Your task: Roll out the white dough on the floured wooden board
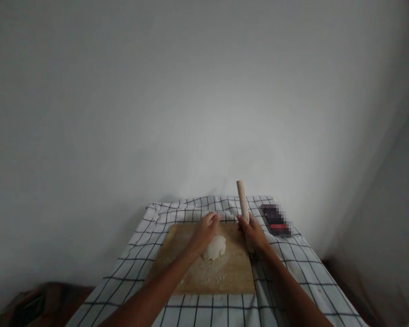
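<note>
My right hand [251,229] is wrapped round a wooden rolling pin [242,200], which stands nearly upright over the board's right edge. A lump of pale dough [215,248] lies on the wooden board [236,274], with flour and small crumbs scattered in front of it. Just above and behind the dough is my left hand [207,228], its fingers bent and pressed together. Whatever may be between those fingertips is too small to make out. The left forearm crosses the board's left part and hides some of it.
A white cloth with black checks [136,254] covers the table under the board. To the right of the rolling pin lies a dark, partly blurred flat object [274,218] with a red strip. A plain grey wall [204,113] rises behind the table.
</note>
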Demonstrator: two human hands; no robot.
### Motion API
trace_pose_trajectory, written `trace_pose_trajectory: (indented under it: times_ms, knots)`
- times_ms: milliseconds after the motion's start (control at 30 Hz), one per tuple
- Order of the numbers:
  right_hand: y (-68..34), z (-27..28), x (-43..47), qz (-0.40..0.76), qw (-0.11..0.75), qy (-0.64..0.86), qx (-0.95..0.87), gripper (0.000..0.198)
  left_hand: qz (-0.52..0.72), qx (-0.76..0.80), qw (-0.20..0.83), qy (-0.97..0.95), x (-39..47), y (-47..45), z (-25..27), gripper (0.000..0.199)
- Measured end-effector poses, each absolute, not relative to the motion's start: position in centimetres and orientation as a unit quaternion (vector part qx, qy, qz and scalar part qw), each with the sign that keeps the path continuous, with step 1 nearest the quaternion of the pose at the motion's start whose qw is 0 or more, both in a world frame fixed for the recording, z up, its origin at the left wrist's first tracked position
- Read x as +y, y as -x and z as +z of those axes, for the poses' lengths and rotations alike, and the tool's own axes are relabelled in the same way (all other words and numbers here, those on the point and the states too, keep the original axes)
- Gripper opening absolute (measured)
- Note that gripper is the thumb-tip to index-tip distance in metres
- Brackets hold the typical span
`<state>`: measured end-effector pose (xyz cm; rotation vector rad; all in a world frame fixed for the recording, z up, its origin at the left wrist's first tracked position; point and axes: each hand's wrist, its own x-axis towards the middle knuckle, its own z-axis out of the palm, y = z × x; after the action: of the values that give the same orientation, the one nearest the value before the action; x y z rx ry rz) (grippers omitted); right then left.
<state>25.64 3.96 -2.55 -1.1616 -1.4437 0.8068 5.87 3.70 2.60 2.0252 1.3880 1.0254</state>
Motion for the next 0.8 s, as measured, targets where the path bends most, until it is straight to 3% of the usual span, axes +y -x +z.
trace_pose_trajectory:
  times_ms: [133,400,633,800]
  knots:
    - [-25.6,-3.0,4.4,0.334,0.528,0.481,-0.614,0.047,0.280,0.541,0.138,-0.781,2.6,-5.2,2.0,0.045]
    - [-25.9,-3.2,4.4,0.344,0.526,0.484,-0.610,0.047,0.218,0.506,-0.025,-0.834,-1.5,-8.2,-0.5,0.006]
    - [-26.0,-3.2,4.5,0.354,0.520,0.480,-0.612,0.045,0.279,0.448,0.005,-0.849,-1.3,-7.1,-0.9,0.004]
    - [-26.0,-2.9,4.5,0.349,0.517,0.485,-0.612,0.043,0.364,0.504,0.096,-0.778,1.2,-6.8,-0.2,0.023]
